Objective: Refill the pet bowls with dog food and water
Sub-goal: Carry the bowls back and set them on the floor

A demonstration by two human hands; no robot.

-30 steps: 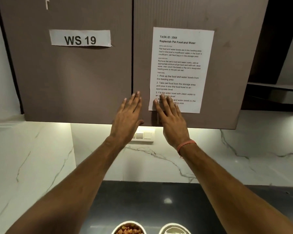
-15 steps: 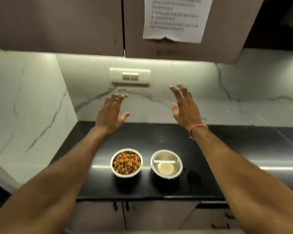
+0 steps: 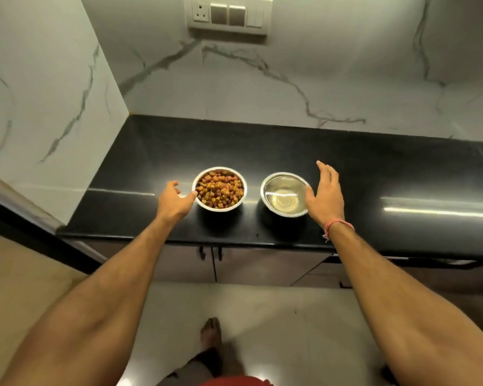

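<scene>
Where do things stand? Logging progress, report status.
Left hand open, thumb at food bowl rim. Right hand open beside water bowl. Neither lifted yet. Countertop path unobstructed.

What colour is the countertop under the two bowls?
Glossy black countertop, clearest in the head view.

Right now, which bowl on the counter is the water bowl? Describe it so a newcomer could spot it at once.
Find the black countertop below the marble wall. Two steel bowls sit side by side near its front edge. The water bowl is the right one, beside the right hand; it holds clear liquid, while the food bowl next to it is full of brown kibble.
</scene>
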